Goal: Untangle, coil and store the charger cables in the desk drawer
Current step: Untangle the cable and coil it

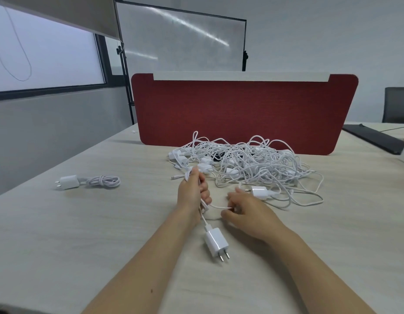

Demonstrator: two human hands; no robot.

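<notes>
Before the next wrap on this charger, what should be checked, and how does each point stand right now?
1. Left hand grips the partly wound white cable: ok.
2. Right hand pinches the same cable's slack: ok.
3. White two-pin plug adapter on that cable lies on the pale wooden desk, apart from the tangled white cable pile: ok.
4. Cable's other end free of the pile: cannot tell.
5. Finished coiled white charger lies well to the left, out of the way: ok.
6. Desk drawer open and ready: cannot tell, no drawer in view.
</notes>
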